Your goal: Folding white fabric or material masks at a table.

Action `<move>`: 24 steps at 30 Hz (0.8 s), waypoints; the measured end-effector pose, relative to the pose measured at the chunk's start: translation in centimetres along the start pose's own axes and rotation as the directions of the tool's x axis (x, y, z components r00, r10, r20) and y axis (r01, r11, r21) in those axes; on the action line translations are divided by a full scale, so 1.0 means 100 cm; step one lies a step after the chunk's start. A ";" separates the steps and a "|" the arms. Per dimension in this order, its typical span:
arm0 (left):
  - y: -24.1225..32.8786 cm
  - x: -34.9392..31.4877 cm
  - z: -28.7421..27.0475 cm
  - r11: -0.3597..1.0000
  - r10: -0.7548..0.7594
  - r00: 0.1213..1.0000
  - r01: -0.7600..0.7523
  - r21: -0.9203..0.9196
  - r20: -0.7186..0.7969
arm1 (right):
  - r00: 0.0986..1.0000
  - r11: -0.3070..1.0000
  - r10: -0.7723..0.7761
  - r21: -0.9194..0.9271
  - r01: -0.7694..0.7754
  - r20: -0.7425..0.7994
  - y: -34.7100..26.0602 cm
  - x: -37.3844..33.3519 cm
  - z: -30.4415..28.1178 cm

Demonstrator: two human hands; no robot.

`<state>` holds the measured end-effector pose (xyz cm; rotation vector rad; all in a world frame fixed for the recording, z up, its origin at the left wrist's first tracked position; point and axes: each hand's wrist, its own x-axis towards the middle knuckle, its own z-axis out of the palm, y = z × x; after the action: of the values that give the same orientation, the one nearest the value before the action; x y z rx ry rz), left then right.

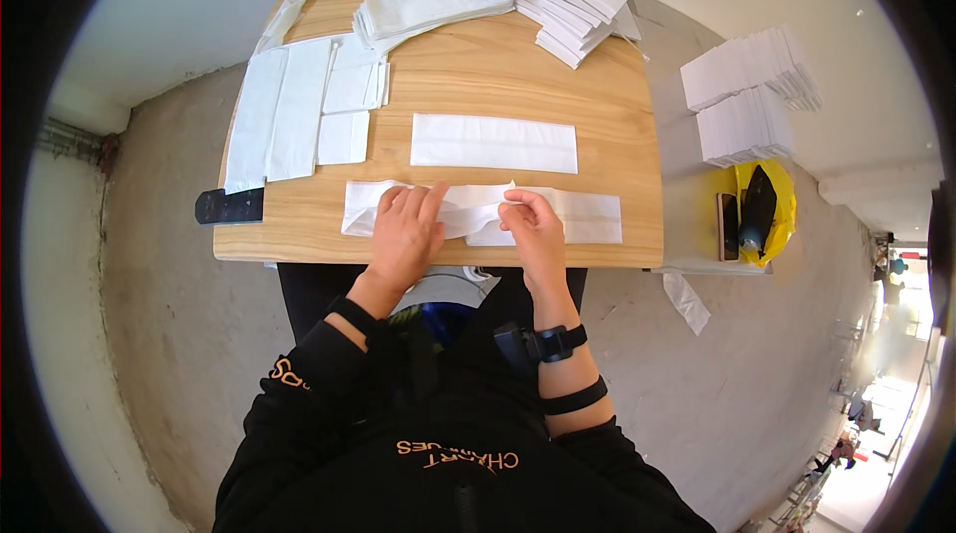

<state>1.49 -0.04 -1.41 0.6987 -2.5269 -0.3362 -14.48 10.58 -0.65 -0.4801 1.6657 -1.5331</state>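
Observation:
At the near edge of the wooden table a long, thin white strip [463, 197] lies crosswise, loosely folded and lifted near its middle. My left hand [403, 229] rests on its left part, palm down with fingers stretched out. A fold at the strip's upper edge is pinched between the thumb and fingertips of my right hand [536, 232]. Partly beneath it, a second white strip [593, 218] reaches out to the right. Just beyond both hands a flat white strip [493, 143] lies by itself. Whether the strips are paper or film, I cannot tell.
Flat white pieces [297, 115] lie in rows at the table's left. Farther back are stacked white sheets [433, 13] and a pile of white folded cards [583, 10]. On the right-hand surface stand white stacks [747, 100], a phone [728, 226] and a yellow bag [785, 219].

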 end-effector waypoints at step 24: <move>-0.004 -0.001 -0.015 0.986 -0.038 0.997 0.026 -0.165 -0.069 | 0.946 0.864 -0.302 -0.453 0.218 -0.120 0.025 -0.006 0.007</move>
<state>2.47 -0.51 -0.33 0.6751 -2.3898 -0.5149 -12.99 11.02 -2.77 -0.8500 2.1812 -1.4215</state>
